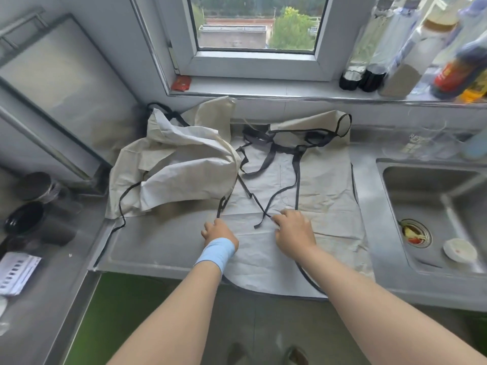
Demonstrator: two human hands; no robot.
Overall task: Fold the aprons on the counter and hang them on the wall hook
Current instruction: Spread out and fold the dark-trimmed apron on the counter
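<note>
Left of the sink (432, 219), on the steel surface (158, 248), a crumpled cream apron (171, 169) lies heaped farthest from it. A flat apron (324, 185) is spread between the heap and the sink, its hem hanging over the front edge. The left hand (220, 230), wrist wrapped in blue, presses curled fingers on this cloth. The right hand (293, 230) pinches a dark strap (259, 206).
</note>
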